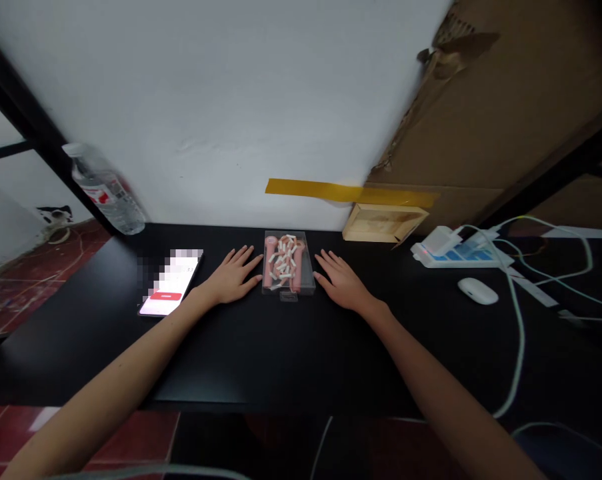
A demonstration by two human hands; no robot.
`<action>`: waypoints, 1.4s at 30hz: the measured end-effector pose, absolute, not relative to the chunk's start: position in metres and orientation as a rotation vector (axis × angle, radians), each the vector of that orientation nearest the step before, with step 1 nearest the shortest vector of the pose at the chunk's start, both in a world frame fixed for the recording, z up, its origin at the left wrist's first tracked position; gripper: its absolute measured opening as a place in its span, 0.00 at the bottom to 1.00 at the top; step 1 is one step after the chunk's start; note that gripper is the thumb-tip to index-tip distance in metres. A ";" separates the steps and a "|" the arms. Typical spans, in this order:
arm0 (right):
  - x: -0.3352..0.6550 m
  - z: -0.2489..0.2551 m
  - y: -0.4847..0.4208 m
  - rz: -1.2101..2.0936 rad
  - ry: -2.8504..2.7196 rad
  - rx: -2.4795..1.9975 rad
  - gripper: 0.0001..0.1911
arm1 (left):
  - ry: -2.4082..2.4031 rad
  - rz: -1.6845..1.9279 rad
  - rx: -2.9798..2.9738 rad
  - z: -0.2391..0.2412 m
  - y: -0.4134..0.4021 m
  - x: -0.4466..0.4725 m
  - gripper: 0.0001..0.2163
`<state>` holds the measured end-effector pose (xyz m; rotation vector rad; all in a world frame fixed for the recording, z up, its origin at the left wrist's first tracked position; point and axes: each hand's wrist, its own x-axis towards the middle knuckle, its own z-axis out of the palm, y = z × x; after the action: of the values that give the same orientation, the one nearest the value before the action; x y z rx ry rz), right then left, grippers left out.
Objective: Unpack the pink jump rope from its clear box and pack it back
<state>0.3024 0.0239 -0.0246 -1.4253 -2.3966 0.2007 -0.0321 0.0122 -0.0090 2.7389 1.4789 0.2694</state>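
A clear plastic box lies on the black table between my hands. Through it shows what looks like a pink skipping rope, with thick pink handles and many short white pieces along the cord. My left hand rests flat on the table just left of the box, fingers spread, its thumb close to the box's side. On the right side, my right hand also lies flat with its fingers apart, the thumb near the box edge. Neither hand holds anything.
A lit phone lies left of my left hand; a water bottle leans at the back left. Behind my right hand is a shallow wooden tray. Further right are a power strip, a white earbud case and loose cables.
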 end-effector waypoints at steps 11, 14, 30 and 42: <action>0.305 -0.025 0.021 0.107 -2.493 -1.392 0.38 | 1.532 0.200 2.735 -0.010 0.010 -0.027 0.29; 0.305 -0.025 0.022 0.115 -2.483 -1.419 0.38 | 1.529 0.163 2.748 -0.007 0.008 -0.026 0.30; 0.307 -0.024 0.022 0.106 -2.499 -1.398 0.37 | 1.533 0.300 2.748 -0.013 0.008 -0.026 0.28; 0.307 -0.024 0.023 0.136 -2.529 -1.403 0.37 | 1.483 0.347 2.705 -0.017 0.014 -0.030 0.26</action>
<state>0.3067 0.0228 -0.0237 -1.4029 -2.5287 0.1358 -0.0305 0.0143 -0.0169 2.7046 1.4832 0.3474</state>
